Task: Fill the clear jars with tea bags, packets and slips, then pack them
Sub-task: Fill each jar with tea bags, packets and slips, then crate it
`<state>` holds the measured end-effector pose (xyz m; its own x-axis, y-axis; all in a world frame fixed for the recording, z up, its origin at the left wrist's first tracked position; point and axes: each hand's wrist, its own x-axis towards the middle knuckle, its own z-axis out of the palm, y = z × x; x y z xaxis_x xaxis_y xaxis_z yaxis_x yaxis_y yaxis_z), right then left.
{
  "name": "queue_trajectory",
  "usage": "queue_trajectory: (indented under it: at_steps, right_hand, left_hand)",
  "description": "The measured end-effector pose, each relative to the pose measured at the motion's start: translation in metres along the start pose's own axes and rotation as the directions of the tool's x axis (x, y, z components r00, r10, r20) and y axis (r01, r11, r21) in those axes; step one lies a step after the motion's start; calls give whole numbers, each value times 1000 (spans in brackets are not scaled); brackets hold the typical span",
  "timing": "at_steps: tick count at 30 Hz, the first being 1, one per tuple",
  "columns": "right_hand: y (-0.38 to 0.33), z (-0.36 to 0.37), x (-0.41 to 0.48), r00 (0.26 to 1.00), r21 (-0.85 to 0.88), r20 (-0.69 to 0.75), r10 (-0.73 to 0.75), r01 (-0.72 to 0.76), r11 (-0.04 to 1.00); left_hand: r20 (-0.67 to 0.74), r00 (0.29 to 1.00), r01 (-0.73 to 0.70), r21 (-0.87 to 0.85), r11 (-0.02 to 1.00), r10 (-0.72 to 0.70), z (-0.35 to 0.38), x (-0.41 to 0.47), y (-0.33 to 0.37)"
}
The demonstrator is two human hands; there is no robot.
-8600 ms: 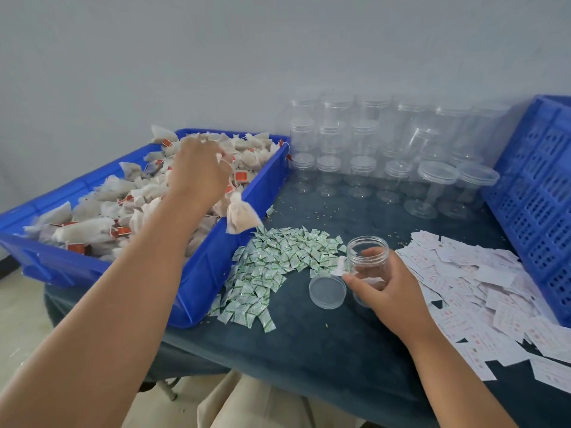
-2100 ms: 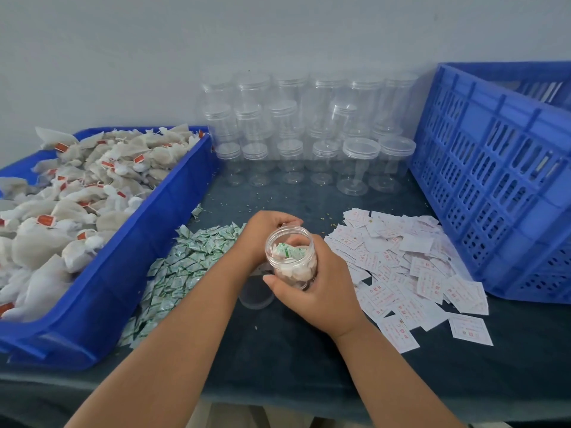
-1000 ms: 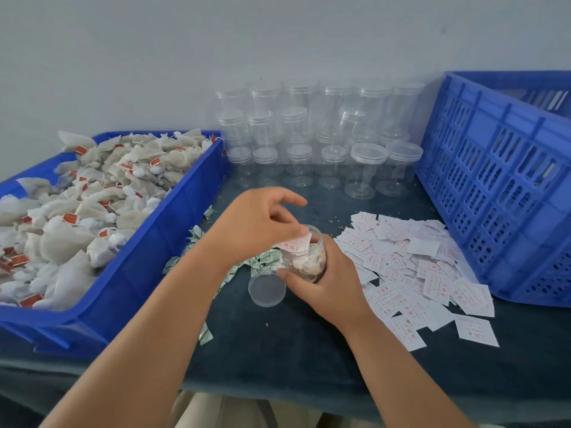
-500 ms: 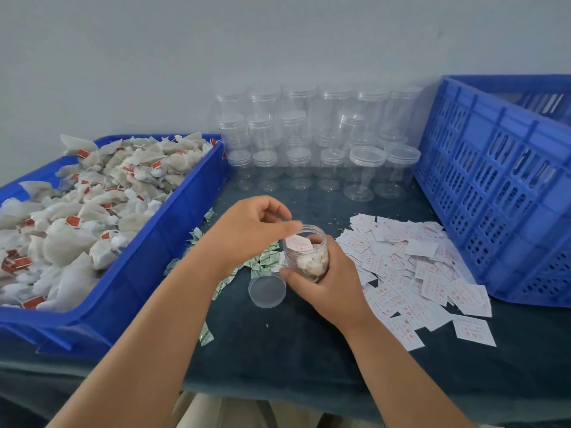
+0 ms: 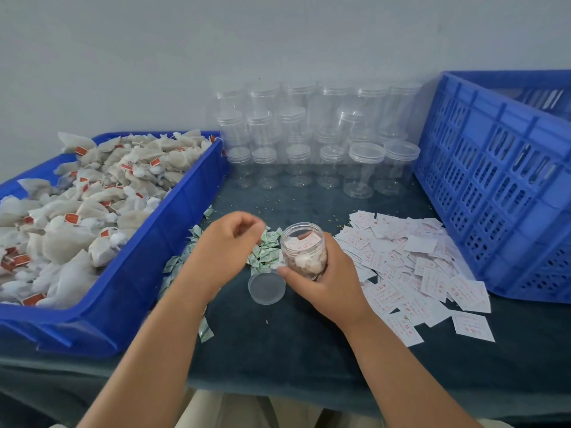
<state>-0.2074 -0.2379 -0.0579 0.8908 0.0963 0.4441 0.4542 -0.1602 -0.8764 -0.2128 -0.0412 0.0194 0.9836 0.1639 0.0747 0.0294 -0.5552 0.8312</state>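
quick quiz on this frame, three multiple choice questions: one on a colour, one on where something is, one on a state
1. The packets by the left hand are printed:
A. red
B. green and white
C. black

2. The loose lid lies:
A. on the table, beside the jar
B. screwed onto the jar
C. in the left hand

3. The jar in the right hand is:
A. empty
B. capped
C. open, with a slip on top of its contents

Answers:
1 B: the packets show green print on white.
2 A: the lid rests on the dark cloth next to the right hand's thumb.
3 C: the jar's mouth is uncovered and the slip shows inside near the rim.
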Motion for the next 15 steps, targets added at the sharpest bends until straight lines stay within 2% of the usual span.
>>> queue_trajectory:
  at_steps: [3, 4, 6, 10, 12, 13, 15]
  right_hand:
    - [-2, 0, 0, 1000, -3, 1, 17, -17, 1000]
    - [-3, 0, 0, 1000, -4, 3, 23, -23, 1000]
    - [-3, 0, 0, 1000, -8, -1, 29, -29, 1000]
    - [0, -3, 1, 999, 8, -11, 42, -42, 999]
    - [0, -4, 1, 999, 22, -4, 43, -43, 999]
    - [0, -4, 1, 999, 32, 11, 43, -44, 999]
    - [-1, -2, -1, 997, 42, 55, 47, -49, 998]
  left_hand:
    - [65, 996, 33, 365, 930, -61, 17, -18, -37]
    - [85, 993, 31, 445, 895, -76, 24, -24, -46]
    - [64, 997, 9, 497, 868, -47, 34, -33, -56]
    - [31, 998, 30, 362, 932, -45, 38, -35, -61]
    - [-72, 996, 71, 276, 958, -53, 39, -33, -60]
    - [-117, 991, 94, 192, 977, -72, 38, -30, -60]
    - [-94, 985, 126, -170, 977, -144, 35, -26, -50]
